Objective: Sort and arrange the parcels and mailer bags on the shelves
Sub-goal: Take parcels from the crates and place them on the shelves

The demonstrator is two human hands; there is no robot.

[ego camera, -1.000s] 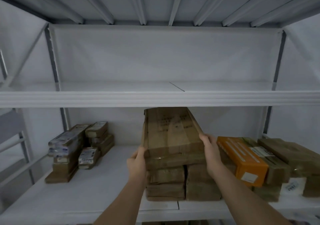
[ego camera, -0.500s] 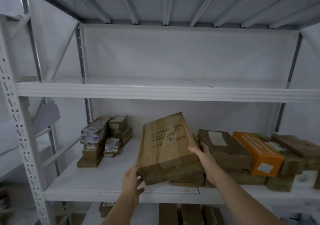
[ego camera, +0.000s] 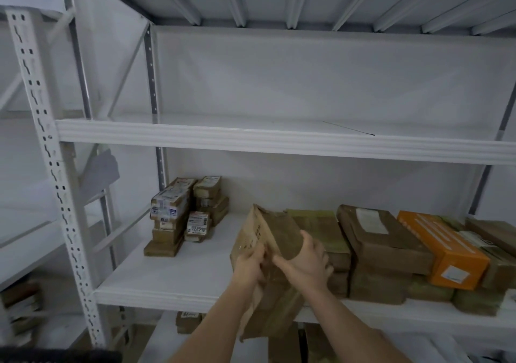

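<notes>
Both hands grasp flat brown cardboard parcel (ego camera: 266, 239), tilted on edge over front lip of white metal middle shelf (ego camera: 173, 273): left hand (ego camera: 248, 265) fingers curled on near edge, right hand (ego camera: 305, 265) fingers wrapped over top.

Right of fingers: brown parcel stacks (ego camera: 382, 253), orange box (ego camera: 444, 253), loosely piled. Left of fingers: small labelled parcel stacks (ego camera: 178, 214). Upper shelf (ego camera: 251, 136) bare. Judgement: sorting partway.

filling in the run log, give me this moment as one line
stage: parcel in hand | left hand: grips brown parcel | right hand: grips same parcel | parcel: tilted, at middle shelf front edge
</notes>
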